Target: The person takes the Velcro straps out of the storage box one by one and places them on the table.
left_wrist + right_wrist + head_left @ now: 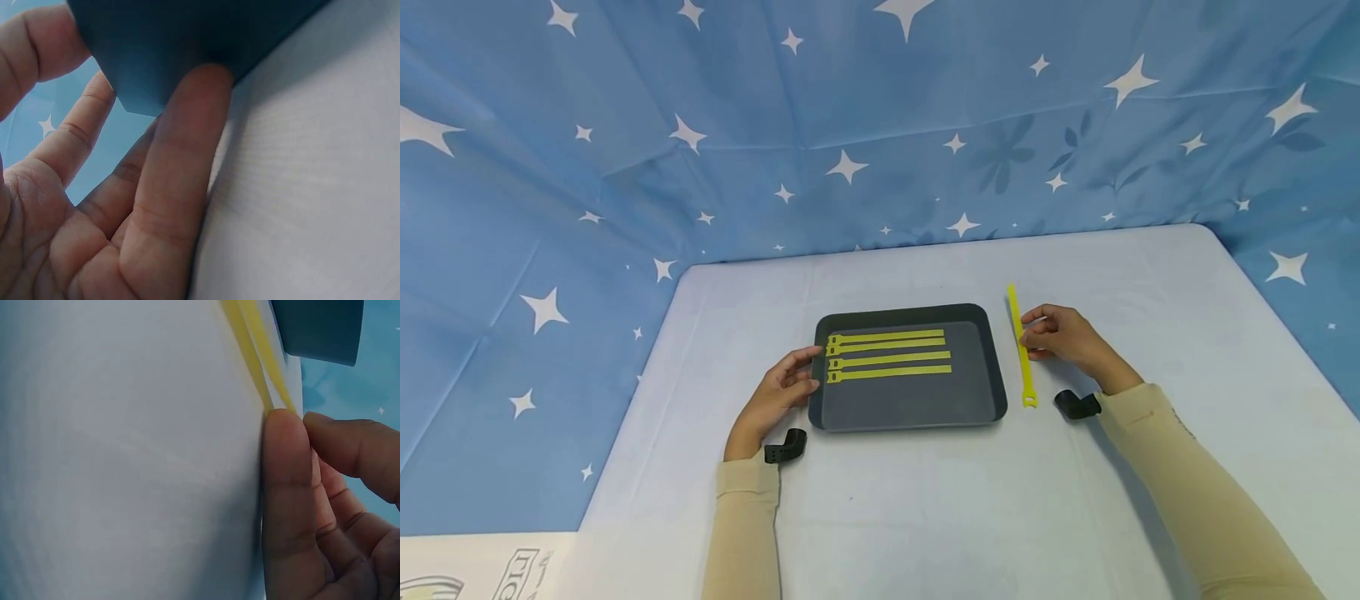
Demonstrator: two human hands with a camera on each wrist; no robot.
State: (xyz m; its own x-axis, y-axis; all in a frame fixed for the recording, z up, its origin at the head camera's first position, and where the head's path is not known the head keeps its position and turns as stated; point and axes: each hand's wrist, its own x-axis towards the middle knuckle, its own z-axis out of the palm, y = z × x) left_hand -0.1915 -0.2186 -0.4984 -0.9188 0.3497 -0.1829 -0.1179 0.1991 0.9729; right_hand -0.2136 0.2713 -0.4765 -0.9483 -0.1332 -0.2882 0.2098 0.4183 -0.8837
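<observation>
A dark grey tray (910, 408) lies on the table, and several yellow cable straps (889, 360) are laid side by side in its left part, slotted heads to the left. My left hand (775, 392) holds the tray's left side. In the left wrist view, the thumb (187, 150) presses the tray's outer wall (150, 50) while another finger reaches over the rim. To the right of the tray, my right hand (1063, 337) pinches one more yellow strap (1025, 367) near its middle. Its slotted head points toward me. Yellow shows as two narrow bands (262, 356) meeting at the right fingertips.
A white cloth covers the table (925, 508). Behind it and along the sides hangs a blue curtain (880, 108) with white stars. Small black wrist devices (1077, 406) sit at both cuffs. Printed white material (482, 575) shows at the lower left.
</observation>
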